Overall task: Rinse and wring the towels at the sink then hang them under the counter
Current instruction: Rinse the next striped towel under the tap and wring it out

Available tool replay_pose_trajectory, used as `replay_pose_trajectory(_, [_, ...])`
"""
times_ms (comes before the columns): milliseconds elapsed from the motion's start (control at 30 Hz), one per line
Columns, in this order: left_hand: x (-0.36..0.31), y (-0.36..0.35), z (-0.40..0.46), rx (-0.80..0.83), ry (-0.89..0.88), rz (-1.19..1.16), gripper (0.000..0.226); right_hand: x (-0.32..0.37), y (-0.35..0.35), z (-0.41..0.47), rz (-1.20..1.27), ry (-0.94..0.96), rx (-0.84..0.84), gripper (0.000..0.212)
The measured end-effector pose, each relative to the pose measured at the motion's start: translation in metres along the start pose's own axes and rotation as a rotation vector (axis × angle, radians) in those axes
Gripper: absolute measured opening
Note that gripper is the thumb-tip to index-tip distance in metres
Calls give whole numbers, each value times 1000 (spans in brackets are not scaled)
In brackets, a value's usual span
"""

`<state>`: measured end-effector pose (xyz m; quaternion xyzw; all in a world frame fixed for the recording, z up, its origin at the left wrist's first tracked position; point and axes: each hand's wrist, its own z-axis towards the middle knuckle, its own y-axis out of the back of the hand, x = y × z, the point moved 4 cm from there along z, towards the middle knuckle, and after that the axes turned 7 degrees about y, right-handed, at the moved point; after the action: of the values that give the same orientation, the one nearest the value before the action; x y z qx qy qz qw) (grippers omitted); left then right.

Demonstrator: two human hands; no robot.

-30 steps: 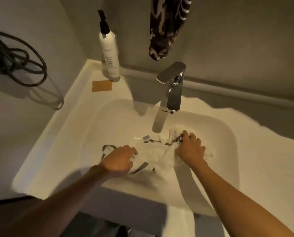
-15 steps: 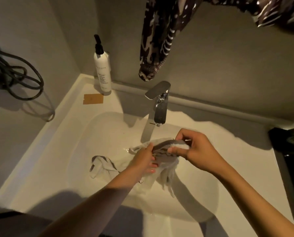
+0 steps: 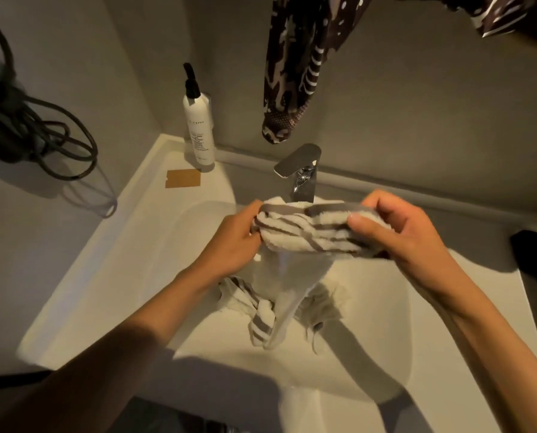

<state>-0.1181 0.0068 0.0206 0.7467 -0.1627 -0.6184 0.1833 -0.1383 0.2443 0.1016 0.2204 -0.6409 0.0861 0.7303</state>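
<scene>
Over the sink (image 3: 129, 276), both hands, left (image 3: 233, 242) and right (image 3: 398, 232), clamp the bunched towel (image 3: 304, 229) just below the tap (image 3: 301, 176); twisting opposite ways should wring it, tail dripping beneath the grip.

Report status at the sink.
Left hand and right hand gripping bunched white grey-striped towel over white sink basin. Water streaming off. Nothing obstructing.
</scene>
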Motion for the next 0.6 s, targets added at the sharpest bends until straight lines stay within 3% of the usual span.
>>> replay_pose_trajectory(67, [-29,17,-7,-33,-89,-8,25,-23,-2,-11,-327,-152,108,52])
replay_pose_trajectory(100, [-47,20,-10,-20,-128,-11,25,-29,-13,-13,-416,-159,159,76])
replay_pose_trajectory(167, [-79,15,-15,37,-179,-74,30,-32,-45,-12,-368,-63,189,110])
replay_pose_trajectory(200, [-93,13,-17,51,-199,-116,29,-30,-62,-9,-263,4,148,109])
replay_pose_trajectory(233, [-104,12,-19,63,-213,-169,29,-26,-75,-5,-131,58,41,94])
replay_pose_trajectory(300, [-115,17,-24,156,-215,-305,37,-17,-85,6,60,88,-271,50])
replay_pose_trajectory(367, [-108,28,-28,273,-171,-469,54,-14,-86,17,197,-12,-517,31])
replay_pose_trajectory(400, [-96,37,-28,239,-118,-555,54,-16,-86,23,270,-89,-592,22])
replay_pose_trajectory(467, [-51,46,-24,-56,117,-673,32,-17,-86,32,392,-192,-664,15])
replay_pose_trajectory(500, [-17,42,-25,-208,322,-644,19,-14,-86,34,439,-200,-675,20])
replay_pose_trajectory(533, [22,29,-32,-255,564,-604,17,-10,-86,34,465,-198,-677,29])
replay_pose_trajectory(600, [84,-9,-54,-104,986,-759,64,6,-88,29,474,-171,-657,38])
